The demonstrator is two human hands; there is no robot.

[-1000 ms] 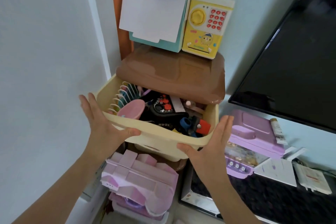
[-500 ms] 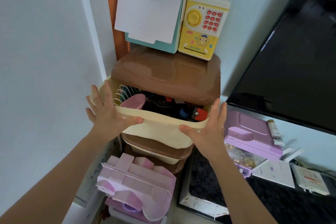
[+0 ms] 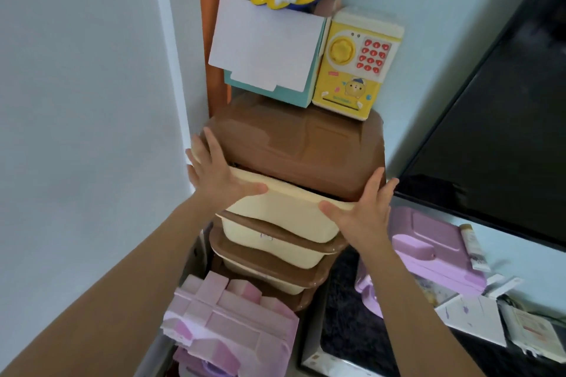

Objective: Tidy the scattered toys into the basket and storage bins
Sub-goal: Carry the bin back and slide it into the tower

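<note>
Top drawer (image 3: 275, 208) now nearly closed, toys hidden; both hands' straight fingers (image 3: 211, 147) flat against its front.

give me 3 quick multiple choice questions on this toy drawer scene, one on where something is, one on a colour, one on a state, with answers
1. Where does the yellow toy safe stand?
A. on the brown top of the drawer unit
B. on the floor
C. inside the top drawer

2. What colour is the top drawer front?
A. purple
B. cream
C. black

3. How is the top drawer now?
A. pulled fully out
B. removed
C. almost fully in

Answers: 1 A, it sits on the brown top beside a teal box. 2 B, the front between the left hand and right hand is cream. 3 C, only its front edge shows under the top.
</note>
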